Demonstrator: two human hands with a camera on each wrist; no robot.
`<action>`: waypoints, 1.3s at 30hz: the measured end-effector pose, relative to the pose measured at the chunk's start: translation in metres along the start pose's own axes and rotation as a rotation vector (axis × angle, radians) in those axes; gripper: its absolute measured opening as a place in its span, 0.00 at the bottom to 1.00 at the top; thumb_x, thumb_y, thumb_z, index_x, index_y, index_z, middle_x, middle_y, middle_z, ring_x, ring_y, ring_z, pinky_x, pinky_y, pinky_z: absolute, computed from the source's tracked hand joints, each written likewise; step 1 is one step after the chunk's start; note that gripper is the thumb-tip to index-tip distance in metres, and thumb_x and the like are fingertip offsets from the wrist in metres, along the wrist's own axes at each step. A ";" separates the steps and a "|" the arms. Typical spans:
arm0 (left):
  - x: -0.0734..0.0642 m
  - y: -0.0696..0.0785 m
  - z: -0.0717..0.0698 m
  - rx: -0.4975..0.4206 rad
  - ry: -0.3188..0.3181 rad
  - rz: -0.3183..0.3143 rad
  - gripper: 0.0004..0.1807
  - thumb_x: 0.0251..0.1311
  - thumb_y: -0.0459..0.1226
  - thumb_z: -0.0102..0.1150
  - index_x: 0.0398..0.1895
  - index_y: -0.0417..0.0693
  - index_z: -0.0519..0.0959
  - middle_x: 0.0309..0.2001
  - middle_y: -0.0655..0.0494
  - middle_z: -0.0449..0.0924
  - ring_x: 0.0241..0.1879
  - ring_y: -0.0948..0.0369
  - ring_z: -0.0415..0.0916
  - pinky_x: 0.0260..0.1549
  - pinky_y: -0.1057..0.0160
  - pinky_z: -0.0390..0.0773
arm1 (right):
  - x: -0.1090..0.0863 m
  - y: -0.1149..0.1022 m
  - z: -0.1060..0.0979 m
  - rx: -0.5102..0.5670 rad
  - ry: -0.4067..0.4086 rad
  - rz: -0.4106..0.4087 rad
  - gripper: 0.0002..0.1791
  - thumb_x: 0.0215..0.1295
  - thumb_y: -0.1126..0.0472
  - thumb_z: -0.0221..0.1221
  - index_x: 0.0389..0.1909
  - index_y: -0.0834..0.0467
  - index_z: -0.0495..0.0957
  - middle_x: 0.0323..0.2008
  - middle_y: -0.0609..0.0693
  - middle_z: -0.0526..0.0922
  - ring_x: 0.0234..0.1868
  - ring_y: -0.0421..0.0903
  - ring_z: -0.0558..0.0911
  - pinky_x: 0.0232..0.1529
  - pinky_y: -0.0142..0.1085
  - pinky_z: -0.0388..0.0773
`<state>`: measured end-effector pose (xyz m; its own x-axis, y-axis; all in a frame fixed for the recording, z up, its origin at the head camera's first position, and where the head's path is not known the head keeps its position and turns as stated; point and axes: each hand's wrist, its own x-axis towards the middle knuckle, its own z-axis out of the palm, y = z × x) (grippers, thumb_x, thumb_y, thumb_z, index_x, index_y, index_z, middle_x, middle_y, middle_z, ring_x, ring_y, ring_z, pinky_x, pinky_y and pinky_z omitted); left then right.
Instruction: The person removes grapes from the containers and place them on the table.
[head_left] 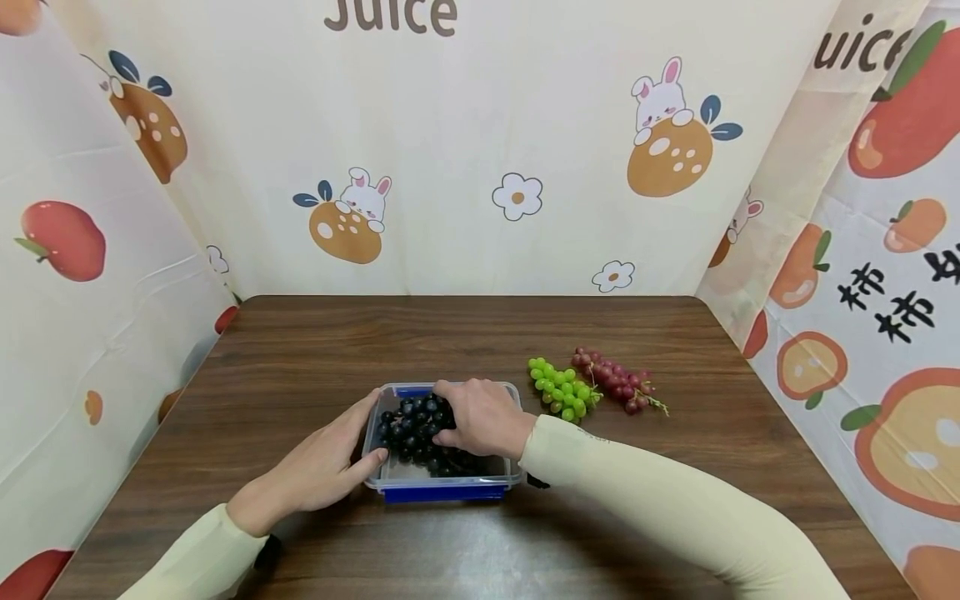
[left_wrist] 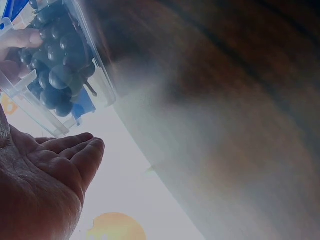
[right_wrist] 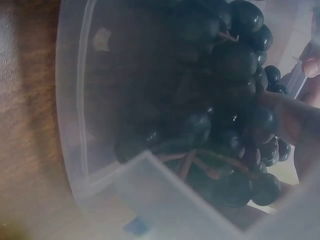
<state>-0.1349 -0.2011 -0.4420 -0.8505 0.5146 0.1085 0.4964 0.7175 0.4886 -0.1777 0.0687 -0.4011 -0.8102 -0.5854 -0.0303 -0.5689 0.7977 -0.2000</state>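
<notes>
A bunch of black grapes (head_left: 408, 429) lies in a clear plastic container (head_left: 405, 482) with blue clips. My right hand (head_left: 483, 417) reaches in from the right and grips the bunch, thumb on its near side and fingers over its far side. The right wrist view shows dark grapes (right_wrist: 232, 95) and brown stems through the cloudy container wall (right_wrist: 75, 100). At the container's left side, my left hand (head_left: 322, 462) rests with its fingers extended along the wall and its thumb at the near corner of the rim. In the left wrist view those fingers (left_wrist: 82, 152) look straight.
Bunches of green grapes (head_left: 558, 387) and red grapes (head_left: 618, 382) lie on the brown wooden table (head_left: 315, 342), to the right of the container. Fruit-printed cloth (head_left: 450, 125) hangs behind the table and along both sides.
</notes>
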 end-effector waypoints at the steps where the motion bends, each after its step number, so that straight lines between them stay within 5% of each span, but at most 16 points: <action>1: 0.000 0.000 0.000 -0.002 0.000 0.000 0.45 0.75 0.52 0.55 0.84 0.45 0.45 0.81 0.46 0.50 0.75 0.47 0.59 0.67 0.41 0.68 | 0.000 0.000 0.001 0.007 -0.002 0.003 0.38 0.61 0.39 0.71 0.68 0.50 0.74 0.32 0.48 0.88 0.21 0.40 0.78 0.21 0.35 0.76; 8: 0.000 0.001 0.000 -0.008 0.000 -0.002 0.45 0.75 0.50 0.55 0.84 0.45 0.45 0.81 0.45 0.50 0.76 0.47 0.59 0.67 0.41 0.67 | -0.001 0.003 0.002 0.094 -0.009 0.013 0.33 0.66 0.47 0.67 0.70 0.51 0.74 0.17 0.46 0.79 0.10 0.38 0.63 0.13 0.33 0.62; 15: -0.001 0.001 0.001 -0.006 0.007 -0.007 0.46 0.74 0.51 0.56 0.84 0.46 0.45 0.81 0.45 0.51 0.75 0.47 0.59 0.67 0.41 0.68 | -0.002 0.006 0.006 0.148 0.020 0.012 0.29 0.65 0.55 0.65 0.68 0.52 0.76 0.08 0.45 0.67 0.09 0.37 0.53 0.13 0.32 0.53; 23: -0.002 0.002 0.001 -0.006 0.000 -0.010 0.46 0.74 0.50 0.56 0.84 0.46 0.44 0.81 0.44 0.50 0.76 0.47 0.57 0.67 0.41 0.67 | -0.005 0.007 0.002 0.142 0.027 0.047 0.27 0.65 0.54 0.66 0.65 0.50 0.77 0.08 0.45 0.67 0.09 0.37 0.53 0.11 0.31 0.49; 39: -0.001 0.003 0.000 0.014 0.004 -0.006 0.45 0.74 0.49 0.57 0.84 0.46 0.45 0.81 0.48 0.50 0.76 0.50 0.57 0.69 0.43 0.66 | -0.011 0.012 -0.017 0.203 0.125 0.026 0.23 0.62 0.56 0.66 0.59 0.52 0.81 0.10 0.43 0.69 0.10 0.35 0.58 0.14 0.31 0.56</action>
<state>-0.1322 -0.1993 -0.4410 -0.8541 0.5086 0.1089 0.4938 0.7270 0.4771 -0.1780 0.0868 -0.3868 -0.8426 -0.5323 0.0814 -0.5178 0.7594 -0.3939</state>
